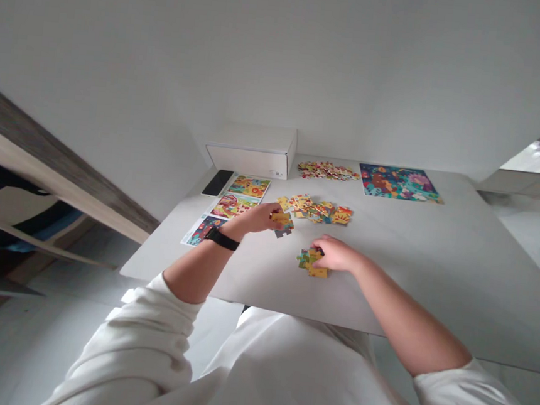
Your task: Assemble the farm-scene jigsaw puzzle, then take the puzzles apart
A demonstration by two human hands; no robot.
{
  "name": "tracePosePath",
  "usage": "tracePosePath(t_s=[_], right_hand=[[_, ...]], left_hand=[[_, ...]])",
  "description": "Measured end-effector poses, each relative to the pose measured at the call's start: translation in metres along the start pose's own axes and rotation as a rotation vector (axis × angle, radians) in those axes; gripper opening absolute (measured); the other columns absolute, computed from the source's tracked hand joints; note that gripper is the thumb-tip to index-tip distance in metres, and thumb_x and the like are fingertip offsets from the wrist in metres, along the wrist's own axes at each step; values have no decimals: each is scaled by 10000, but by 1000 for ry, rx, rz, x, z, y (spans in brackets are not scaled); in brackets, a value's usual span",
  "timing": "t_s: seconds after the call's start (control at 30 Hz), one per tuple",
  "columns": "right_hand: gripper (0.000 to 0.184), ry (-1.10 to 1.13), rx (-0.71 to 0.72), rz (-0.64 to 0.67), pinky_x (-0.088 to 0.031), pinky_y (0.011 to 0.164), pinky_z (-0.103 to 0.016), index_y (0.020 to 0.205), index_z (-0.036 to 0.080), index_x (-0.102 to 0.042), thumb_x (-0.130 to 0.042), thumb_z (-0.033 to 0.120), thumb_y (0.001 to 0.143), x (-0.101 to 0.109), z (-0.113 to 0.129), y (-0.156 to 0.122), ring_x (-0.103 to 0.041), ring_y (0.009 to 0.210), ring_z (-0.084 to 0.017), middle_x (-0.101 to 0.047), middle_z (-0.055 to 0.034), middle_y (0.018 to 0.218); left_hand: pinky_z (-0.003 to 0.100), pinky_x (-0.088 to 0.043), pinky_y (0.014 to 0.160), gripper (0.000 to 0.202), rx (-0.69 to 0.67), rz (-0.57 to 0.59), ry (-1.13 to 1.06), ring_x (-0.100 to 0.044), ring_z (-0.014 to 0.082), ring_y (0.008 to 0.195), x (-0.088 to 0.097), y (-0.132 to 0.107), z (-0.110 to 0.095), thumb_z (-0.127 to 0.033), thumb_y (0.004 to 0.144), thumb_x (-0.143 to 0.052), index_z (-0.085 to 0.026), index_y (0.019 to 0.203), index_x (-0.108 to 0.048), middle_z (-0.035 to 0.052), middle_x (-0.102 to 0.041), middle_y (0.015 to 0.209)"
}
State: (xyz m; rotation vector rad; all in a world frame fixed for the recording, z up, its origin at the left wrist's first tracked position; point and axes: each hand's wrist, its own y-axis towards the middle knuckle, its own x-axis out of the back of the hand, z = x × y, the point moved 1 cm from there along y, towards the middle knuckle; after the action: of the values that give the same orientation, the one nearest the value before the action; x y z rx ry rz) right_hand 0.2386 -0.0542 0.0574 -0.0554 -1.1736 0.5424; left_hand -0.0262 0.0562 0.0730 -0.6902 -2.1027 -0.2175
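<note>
My left hand [263, 218] is closed on a small group of yellow and grey puzzle pieces [283, 226], just in front of a loose pile of yellow and orange pieces [316, 209]. Nearer to me, my right hand [334, 253] has its fingers closed on yellow and green puzzle pieces [317, 271] at the table surface. Several of these look joined, though the fingers hide part of them. A black band is on my left wrist.
At the back stand a white box [250, 160], a pile of reddish pieces [327, 170] and a finished dark-blue puzzle [399, 183]. Left lie a phone [217, 183] and a sheet with three pictures [234, 206]. All rest on a white table [458, 263] against the wall.
</note>
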Motion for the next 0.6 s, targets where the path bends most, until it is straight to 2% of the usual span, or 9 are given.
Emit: tracePosePath(t_s=[0.1, 0.17, 0.27, 0.37, 0.43, 0.5, 0.6], right_hand=[[484, -17, 7, -9, -524, 1009, -283, 1241, 201, -757, -911, 311, 795, 2, 6, -7, -721, 1167, -277, -713, -142, 1317], [495, -19, -14, -6, -519, 996, -283, 1274, 199, -734, -887, 275, 810, 4, 13, -11, -717, 1164, -275, -699, -143, 1322], [554, -29, -52, 9, -518, 959, -289, 1332, 205, -699, -873, 247, 808, 3, 22, -10, -720, 1132, -274, -688, -150, 1335], [560, -6, -45, 45, -514, 926, -281, 1291, 211, -719, -913, 289, 771, 3, 23, -5, -716, 1113, -273, -702, -142, 1309], [482, 45, -11, 65, -509, 895, -272, 1198, 213, -752, -924, 295, 755, 4, 17, -1, -712, 1080, -257, -722, -119, 1263], [376, 129, 41, 70, -503, 855, -267, 1104, 210, -766, -908, 267, 760, 8, 4, 6, -705, 1022, -231, -746, -86, 1185], [281, 341, 84, 24, -502, 811, -272, 1058, 200, -757, -856, 242, 798, 19, -22, 24, -696, 926, -200, -772, -35, 1034]], left_hand=[[359, -585, 733, 341, 95, -100, -335, -672, 194, 759, -1, 24, 12, -403, 798, -815, -206, 974, -598, 38, -689, 851], [355, -604, 761, 359, 153, -161, -436, -691, 183, 789, -8, 43, 11, -403, 825, -809, -201, 1031, -595, 44, -699, 900], [417, -609, 912, 400, 206, -355, -207, -721, 253, 1023, -20, 67, 3, -379, 859, -798, -203, 1174, -623, 105, -725, 1102], [519, -498, 1158, 479, 122, -493, 85, -613, 342, 1351, -33, 77, -6, -407, 924, -752, -215, 1344, -625, 176, -651, 1400], [558, -426, 1230, 510, 61, -467, 164, -544, 368, 1449, -44, 79, -7, -457, 973, -702, -224, 1418, -616, 191, -585, 1518], [569, -417, 1239, 533, 25, -401, 194, -526, 376, 1475, -56, 80, -5, -474, 983, -694, -239, 1455, -613, 186, -558, 1563], [537, -425, 1249, 558, -66, -343, 190, -543, 350, 1470, -70, 81, 1, -389, 970, -712, -233, 1493, -599, 170, -588, 1549]])
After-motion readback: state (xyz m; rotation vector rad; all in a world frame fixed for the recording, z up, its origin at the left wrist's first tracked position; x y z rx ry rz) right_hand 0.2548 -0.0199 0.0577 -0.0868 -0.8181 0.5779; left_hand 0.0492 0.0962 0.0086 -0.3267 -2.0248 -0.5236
